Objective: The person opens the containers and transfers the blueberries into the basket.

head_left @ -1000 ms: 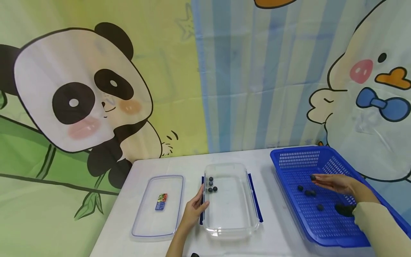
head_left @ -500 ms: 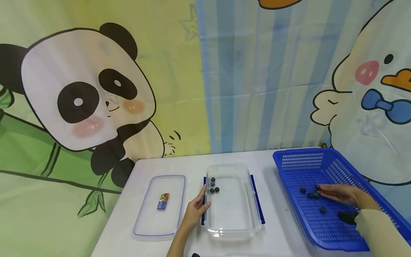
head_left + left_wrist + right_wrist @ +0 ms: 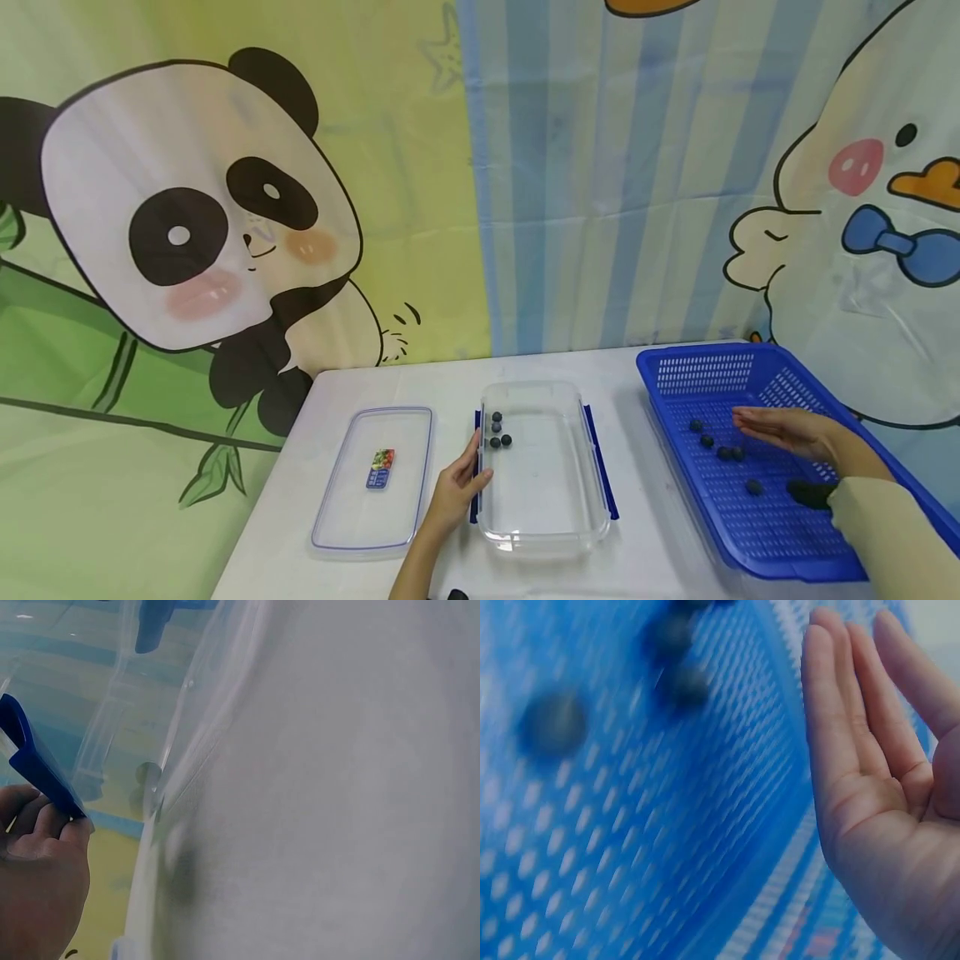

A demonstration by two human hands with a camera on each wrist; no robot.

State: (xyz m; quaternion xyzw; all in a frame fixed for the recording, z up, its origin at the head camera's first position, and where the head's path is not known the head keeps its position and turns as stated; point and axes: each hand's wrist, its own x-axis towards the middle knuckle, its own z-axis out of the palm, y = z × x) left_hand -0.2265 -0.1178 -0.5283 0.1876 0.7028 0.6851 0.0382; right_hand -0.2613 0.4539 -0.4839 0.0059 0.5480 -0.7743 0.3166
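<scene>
Four balls (image 3: pixel 506 440) in box (image 3: pixel 543 500), five in basket (image 3: pixel 787 546)

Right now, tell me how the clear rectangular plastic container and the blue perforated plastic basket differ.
The clear rectangular plastic container has solid, see-through walls; the blue perforated plastic basket has walls full of holes. The basket looks larger than the container in the head view. Four small dark balls show in the container; five show in the basket. Both are roughly rectangular and have small dark balls inside.
</scene>
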